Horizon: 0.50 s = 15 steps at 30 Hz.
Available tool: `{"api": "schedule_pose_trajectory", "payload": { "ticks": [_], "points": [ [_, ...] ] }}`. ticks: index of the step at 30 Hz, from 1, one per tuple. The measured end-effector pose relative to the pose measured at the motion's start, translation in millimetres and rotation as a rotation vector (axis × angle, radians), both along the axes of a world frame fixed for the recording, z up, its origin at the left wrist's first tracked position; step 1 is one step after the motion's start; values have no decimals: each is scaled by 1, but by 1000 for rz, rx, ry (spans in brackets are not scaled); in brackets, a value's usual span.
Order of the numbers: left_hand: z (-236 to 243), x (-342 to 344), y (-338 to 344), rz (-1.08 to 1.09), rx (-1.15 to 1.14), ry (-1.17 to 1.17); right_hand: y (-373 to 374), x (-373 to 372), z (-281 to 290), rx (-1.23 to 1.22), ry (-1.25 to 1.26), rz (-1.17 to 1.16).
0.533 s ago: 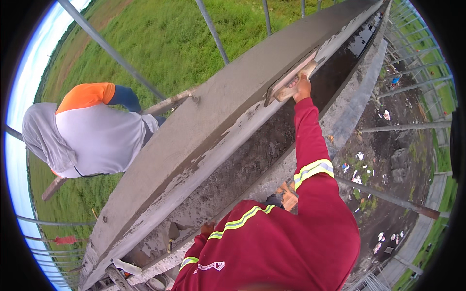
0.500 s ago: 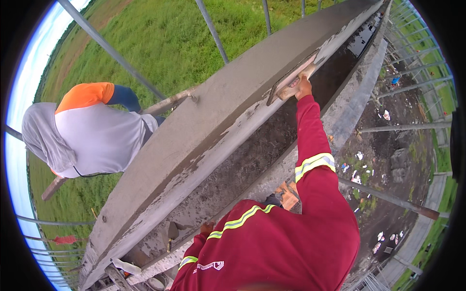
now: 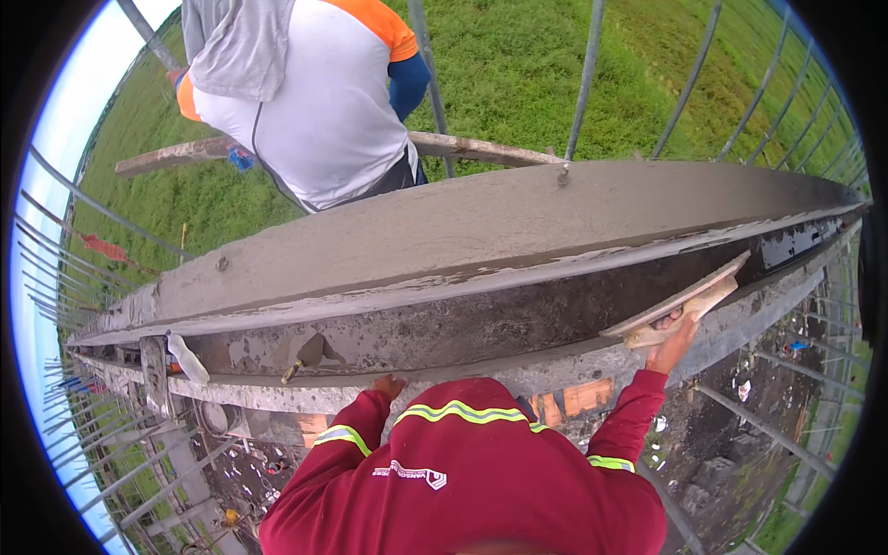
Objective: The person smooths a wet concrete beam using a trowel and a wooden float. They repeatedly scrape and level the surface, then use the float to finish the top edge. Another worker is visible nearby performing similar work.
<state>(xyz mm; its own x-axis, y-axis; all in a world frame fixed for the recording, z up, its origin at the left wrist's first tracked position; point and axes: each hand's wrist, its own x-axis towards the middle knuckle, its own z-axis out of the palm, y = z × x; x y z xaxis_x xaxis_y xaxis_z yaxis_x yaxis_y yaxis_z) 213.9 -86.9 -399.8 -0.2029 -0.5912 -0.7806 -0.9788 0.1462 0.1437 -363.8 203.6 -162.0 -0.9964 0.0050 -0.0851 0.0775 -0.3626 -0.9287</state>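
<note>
So, clock positions are from the middle of my view. My right hand (image 3: 673, 347) is out between 3 and 4 o'clock, clamped on the pale handle of a plastering float (image 3: 680, 294), fingers wrapped through the grip. The float itself sits at about 3, held at a slant over the concrete channel (image 3: 462, 324), its far end pointing up toward 2 or 3. Can't tell if that end is touching anything.

My left hand (image 3: 388, 386) is down at 7, resting on the channel's near rim, right at the end of my maroon sleeve (image 3: 356, 416). Too small to make out, so I can't tell if the fingers are apart or together.

Just left of it, at 8, a trowel (image 3: 305, 356) lies in the channel by the near rim, handle toward 8, wet-looking patch beside it. Further out, between 8 and 9, there's a white bottle-like thing (image 3: 188, 359) next to a board (image 3: 154, 372) set across the channel.

The smooth grey concrete wall (image 3: 462, 222) runs along the far side, ragged wet streaks on its lower edge. Beyond it at 11, a co-worker (image 3: 324, 102) in a white and orange top has their back to me, near a timber beam (image 3: 490, 148), with green grass (image 3: 518, 83) behind the metal bars (image 3: 587, 79).
</note>
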Motion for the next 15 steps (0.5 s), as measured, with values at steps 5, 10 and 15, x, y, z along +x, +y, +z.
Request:
{"api": "schedule_pose_trajectory", "payload": {
  "ticks": [5, 10, 15],
  "points": [
    [34, -16, 10, -42, -34, -67, -7, 5, 192, 427, 344, 264],
    [38, -11, 19, -136, -98, -47, -131, 13, 331, 820, 763, 855],
    [25, 0, 28, -167, -268, 129, -310, 48, 363, 895, 907, 1439]
  ]
}}
